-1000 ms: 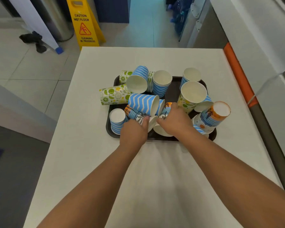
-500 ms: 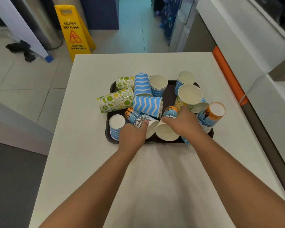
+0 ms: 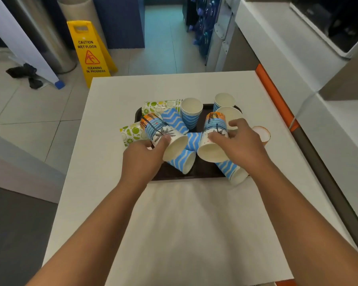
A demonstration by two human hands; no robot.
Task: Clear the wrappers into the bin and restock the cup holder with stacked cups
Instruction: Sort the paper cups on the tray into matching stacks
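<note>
A dark tray (image 3: pixel 194 174) on the white table (image 3: pixel 190 223) holds several paper cups. My left hand (image 3: pixel 142 159) grips a palm-tree print cup (image 3: pixel 163 135), lifted and tilted with its mouth toward me. My right hand (image 3: pixel 241 144) holds a second palm-tree cup (image 3: pixel 214 137) the same way, above the tray. Blue zigzag cups (image 3: pixel 182 161) lie on their sides under them. A stack of blue striped cups (image 3: pixel 191 113) stands upright at the back. Green lime-print cups (image 3: pixel 130 134) lie at the tray's left. No wrappers, bin or cup holder are in view.
A yellow wet-floor sign (image 3: pixel 90 52) stands on the tiles beyond the table's far left corner. A white counter with an orange edge strip (image 3: pixel 274 96) runs along the right side. An orange-rimmed cup (image 3: pixel 261 134) lies at the tray's right edge.
Both hands have lifted their palm-tree cups off the tray and tipped them up, mouths toward me. Some cups on the tray have shifted and rolled.
</note>
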